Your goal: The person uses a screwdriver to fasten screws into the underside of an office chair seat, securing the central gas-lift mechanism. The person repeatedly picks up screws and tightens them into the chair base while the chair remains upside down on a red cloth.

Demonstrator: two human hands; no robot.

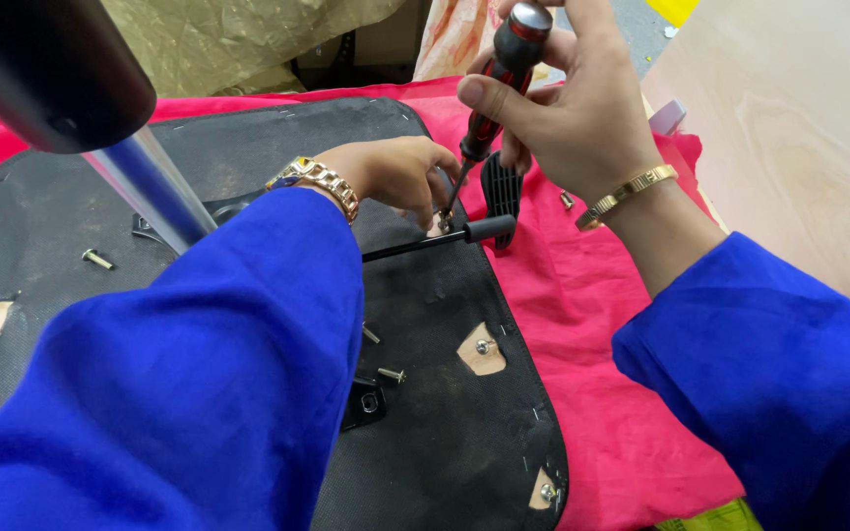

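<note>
My right hand [568, 108] grips a red-and-black screwdriver [494, 84], held nearly upright with its tip down on a screw [443, 222] in the black underside of a chair seat [445, 413]. My left hand [400, 172] rests beside that screw, fingertips pinched at it next to the tip. A black lever with a rounded handle [489, 229] runs across just below both hands. Both arms wear blue sleeves; a gold watch sits on the left wrist and a gold bangle on the right.
Loose screws lie on the seat base [96, 259] [393, 374]. A chrome gas-lift column [154, 187] with a black end rises at upper left. A pink cloth [602, 324] lies under the seat; a pale wooden board [799, 128] is at right.
</note>
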